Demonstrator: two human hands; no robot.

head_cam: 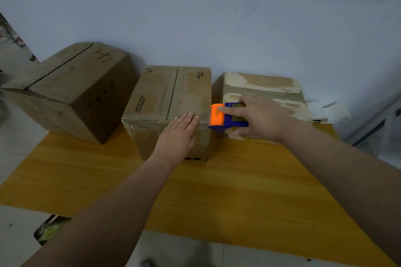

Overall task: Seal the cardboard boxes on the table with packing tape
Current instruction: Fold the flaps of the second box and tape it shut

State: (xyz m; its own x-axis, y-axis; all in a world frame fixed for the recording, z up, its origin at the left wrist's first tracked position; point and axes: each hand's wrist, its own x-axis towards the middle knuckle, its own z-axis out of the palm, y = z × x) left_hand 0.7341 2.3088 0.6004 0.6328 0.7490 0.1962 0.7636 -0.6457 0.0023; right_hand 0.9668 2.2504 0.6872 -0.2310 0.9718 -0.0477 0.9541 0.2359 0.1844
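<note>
From the head view, three cardboard boxes stand in a row along the far edge of a yellow wooden tabletop [217, 191], against a pale wall [217, 6].

The left box [71, 86] is the largest. It is turned at an angle, overhangs the tabletop's left edge, and has handwriting on its top flap. The middle box [171, 97] sits square to the viewer. Its top flaps are closed, a dark seam runs front to back between them, and there is printed text on the top. The right box [267, 93] is lower, and the paper skin of its top is torn away in pale patches.

The hands are apart but near each other. The left hand [180, 134] lies flat, fingers straight and together. It presses on the upper front of the middle box near its right corner, with the fingertips reaching the top edge.

The right hand [260, 119] grips an orange and blue tape dispenser [225, 118], with the forefinger laid along its orange head. The dispenser is held just beside the middle box's upper right edge, between that box and the right box. A thin pale line runs from the left fingertips to the dispenser; I cannot tell whether it is tape.
</note>
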